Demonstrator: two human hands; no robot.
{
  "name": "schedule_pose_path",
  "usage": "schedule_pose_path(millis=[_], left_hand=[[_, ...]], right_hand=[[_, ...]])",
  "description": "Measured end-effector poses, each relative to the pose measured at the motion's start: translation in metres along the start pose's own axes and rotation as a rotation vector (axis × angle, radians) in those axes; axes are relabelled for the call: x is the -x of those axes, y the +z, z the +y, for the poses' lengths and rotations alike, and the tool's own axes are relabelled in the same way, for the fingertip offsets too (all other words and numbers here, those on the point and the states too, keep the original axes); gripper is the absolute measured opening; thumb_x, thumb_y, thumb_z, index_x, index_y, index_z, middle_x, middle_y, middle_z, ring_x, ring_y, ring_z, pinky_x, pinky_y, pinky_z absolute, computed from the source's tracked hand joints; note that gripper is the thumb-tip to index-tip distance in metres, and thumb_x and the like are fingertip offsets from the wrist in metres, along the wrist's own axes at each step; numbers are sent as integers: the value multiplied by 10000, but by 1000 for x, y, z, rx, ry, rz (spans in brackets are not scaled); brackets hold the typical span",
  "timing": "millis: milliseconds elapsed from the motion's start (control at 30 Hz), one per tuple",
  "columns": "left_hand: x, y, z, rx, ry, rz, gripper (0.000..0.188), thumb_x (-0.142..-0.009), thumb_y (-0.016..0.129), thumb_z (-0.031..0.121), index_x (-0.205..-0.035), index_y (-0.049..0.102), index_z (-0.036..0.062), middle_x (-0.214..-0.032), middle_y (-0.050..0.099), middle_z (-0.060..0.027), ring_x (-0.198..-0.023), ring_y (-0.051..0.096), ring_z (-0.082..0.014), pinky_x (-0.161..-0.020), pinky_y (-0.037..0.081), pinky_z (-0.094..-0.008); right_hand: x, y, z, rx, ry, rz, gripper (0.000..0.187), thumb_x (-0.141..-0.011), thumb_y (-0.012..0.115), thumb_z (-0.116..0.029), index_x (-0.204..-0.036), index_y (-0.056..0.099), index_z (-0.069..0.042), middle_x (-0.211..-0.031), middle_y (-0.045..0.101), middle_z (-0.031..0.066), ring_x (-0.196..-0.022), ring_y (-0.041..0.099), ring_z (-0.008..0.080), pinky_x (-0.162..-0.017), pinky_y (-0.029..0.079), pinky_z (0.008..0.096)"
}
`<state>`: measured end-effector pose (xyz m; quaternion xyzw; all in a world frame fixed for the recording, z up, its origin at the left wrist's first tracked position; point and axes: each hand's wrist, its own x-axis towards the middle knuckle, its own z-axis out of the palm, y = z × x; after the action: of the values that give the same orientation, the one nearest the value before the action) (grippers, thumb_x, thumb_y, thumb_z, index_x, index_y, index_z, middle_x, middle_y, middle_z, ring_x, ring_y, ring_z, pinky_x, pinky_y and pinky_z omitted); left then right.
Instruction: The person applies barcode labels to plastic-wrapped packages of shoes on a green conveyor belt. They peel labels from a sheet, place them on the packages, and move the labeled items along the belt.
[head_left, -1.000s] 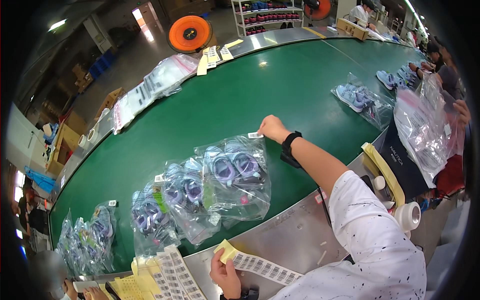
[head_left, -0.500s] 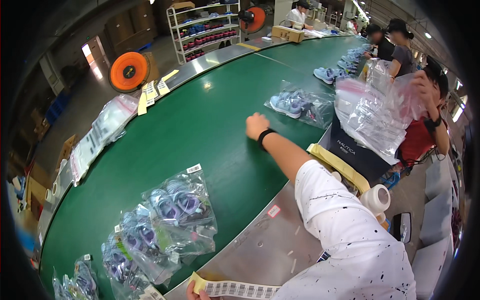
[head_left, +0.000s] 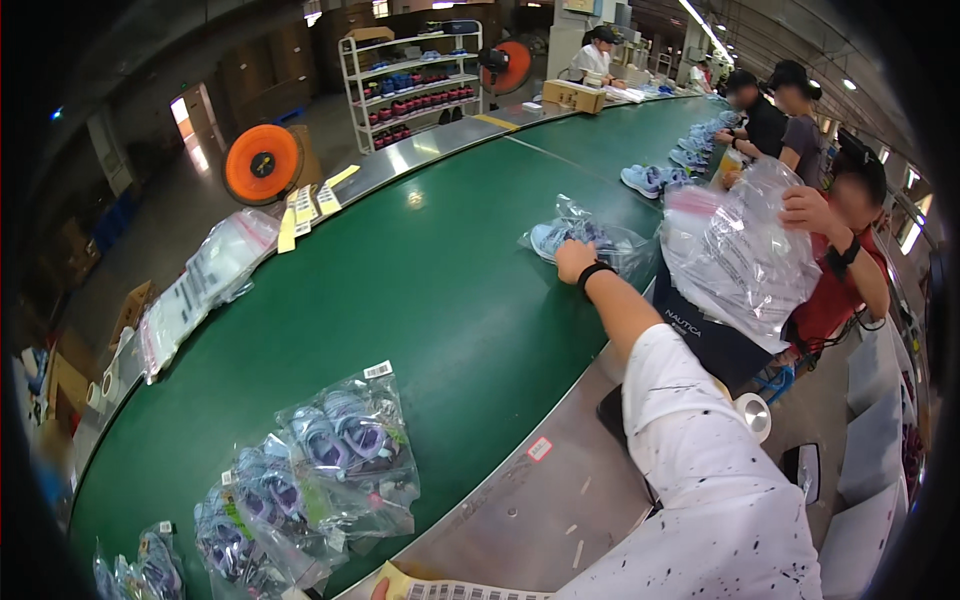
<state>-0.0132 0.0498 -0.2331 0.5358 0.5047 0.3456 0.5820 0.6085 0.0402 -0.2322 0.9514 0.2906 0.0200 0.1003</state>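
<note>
My right hand (head_left: 575,262) reaches out over the green belt, its fingers closed on a clear plastic bag of light blue shoes (head_left: 546,240). The hand hides part of the shoes. At the bottom edge only a bit of my left hand (head_left: 381,588) shows, pinching a yellow-backed strip of barcode labels (head_left: 460,590). Beyond the strip, several bagged pairs of blue and purple shoes (head_left: 345,435) lie on the belt, with small white labels on their bags.
A co-worker at the right handles clear plastic bags (head_left: 740,245) above a dark box (head_left: 690,325). Unbagged shoes (head_left: 655,180) line the belt's far right. Along the far metal edge lie label strips (head_left: 305,212) and a bag stack (head_left: 205,285); an orange fan (head_left: 263,165) stands behind.
My right hand has moved forward and right onto the bagged shoes, from bare belt beside them. The left hand and label strip now sit lower in view. The co-worker's hand has lowered.
</note>
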Motion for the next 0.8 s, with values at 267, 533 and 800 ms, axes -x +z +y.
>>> schedule_pose_path(millis=[267, 533, 800], left_hand=[[-8, -2, -28, 121, 209, 49, 323, -893, 450, -1, -1211, 505, -27, -978, 633, -152, -801, 637, -177, -726, 502, -269], [2, 1, 11, 323, 148, 60, 273, -879, 532, -31, -1151, 521, -19, -961, 641, -138, -804, 604, -116, -692, 455, -218], [28, -8, 28, 105, 126, 12, 254, -865, 583, -22, -1116, 551, -37, -914, 659, -74, -819, 603, -82, -717, 451, -188]], right_hand=[[86, -71, -133, -1342, -696, -579, 278, -787, 679, -150, -975, 579, 28, -1018, 610, 144, -1074, 560, 209, -891, 477, 347], [335, -101, -218, -1157, -1365, -435, 287, -852, 651, -243, -795, 604, 34, -656, 597, 103, -586, 545, 129, -546, 432, 308], [381, -74, -226, -1366, -1131, -541, 242, -825, 679, -180, -747, 574, 23, -627, 545, 74, -544, 493, 108, -525, 408, 265]])
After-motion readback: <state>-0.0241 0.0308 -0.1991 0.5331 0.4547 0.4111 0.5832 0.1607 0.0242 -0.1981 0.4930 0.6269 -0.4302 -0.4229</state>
